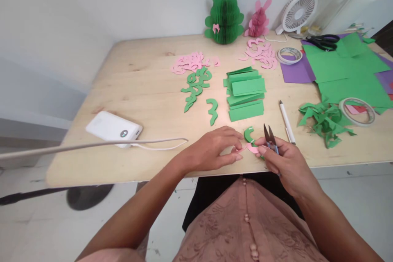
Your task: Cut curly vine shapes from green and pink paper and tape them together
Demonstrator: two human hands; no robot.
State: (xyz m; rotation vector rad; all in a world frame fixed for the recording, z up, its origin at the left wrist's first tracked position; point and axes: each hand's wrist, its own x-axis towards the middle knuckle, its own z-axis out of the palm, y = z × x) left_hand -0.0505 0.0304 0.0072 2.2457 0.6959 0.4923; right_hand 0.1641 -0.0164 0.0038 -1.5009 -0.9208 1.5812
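Note:
My left hand (pixel 215 149) and my right hand (pixel 284 161) meet at the near edge of the wooden table (pixel 144 90). Together their fingertips pinch a small pink paper cut-out (pixel 252 148) with a curved green paper piece (pixel 249 134) against it. My right hand also grips small thread snips (pixel 270 137), blades pointing up and away. A loose green cut-out (pixel 212 111) lies just beyond my left hand.
A stack of folded green paper (pixel 245 94), piles of pink cut-outs (pixel 192 62) and green cut-outs (pixel 196 84), a white pen (pixel 287 122), green scraps (pixel 325 120), tape rolls (pixel 357 111), black scissors (pixel 324 41), green sheets (pixel 346 69), a power bank (pixel 113 128), paper rabbits (pixel 225 14), a fan (pixel 298 12).

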